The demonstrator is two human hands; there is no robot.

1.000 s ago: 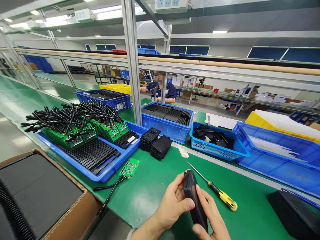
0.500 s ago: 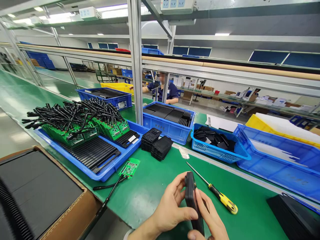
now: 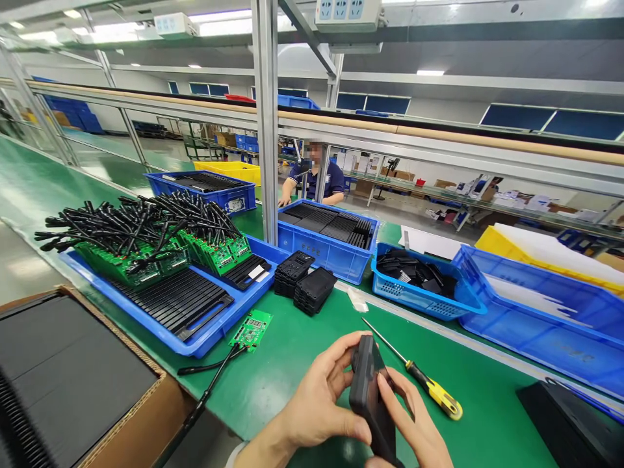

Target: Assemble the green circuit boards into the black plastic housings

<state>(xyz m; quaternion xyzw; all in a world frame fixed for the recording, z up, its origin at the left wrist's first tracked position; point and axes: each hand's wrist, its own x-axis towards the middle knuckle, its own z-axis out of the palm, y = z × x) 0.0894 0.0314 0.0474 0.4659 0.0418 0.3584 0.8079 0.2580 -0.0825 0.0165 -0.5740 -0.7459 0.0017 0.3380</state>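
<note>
1. Head view: from my remote seat I see the flat black plastic casing [image 3: 373, 398] between the two hands, in the lower part of the picture, over the green tabletop [image 3: 292, 354].
2. The left hand [image 3: 319, 396] is on its left side, partly curled, thumb low and fingers near the top end. The right hand [image 3: 414, 416] is on its right side, fingertips against the smooth dark face. Both are open only about as far as the casing needs, and both have hold of it.
3. The casing stands tilted on a narrow side. Its long axis runs away from the wearer, from the bottom edge of my picture up and slightly left; the smooth face is turned right. I can't make out the lower end fully.
4. Just right of the hands lies a yellow-and-black-handled screwdriver [image 3: 433, 390], its tip pointing away and to the left.
5. Beyond the hands sit two stacks of black plastic housings [image 3: 314, 290]; to the left lies a green circuit board [image 3: 251, 329] with black cables.
6. Farther out I see a blue plastic tray [image 3: 197, 346] bearing boards, a light-blue perforated basket [image 3: 419, 296] of black parts, and a person in dark blue [image 3: 334, 177].
</note>
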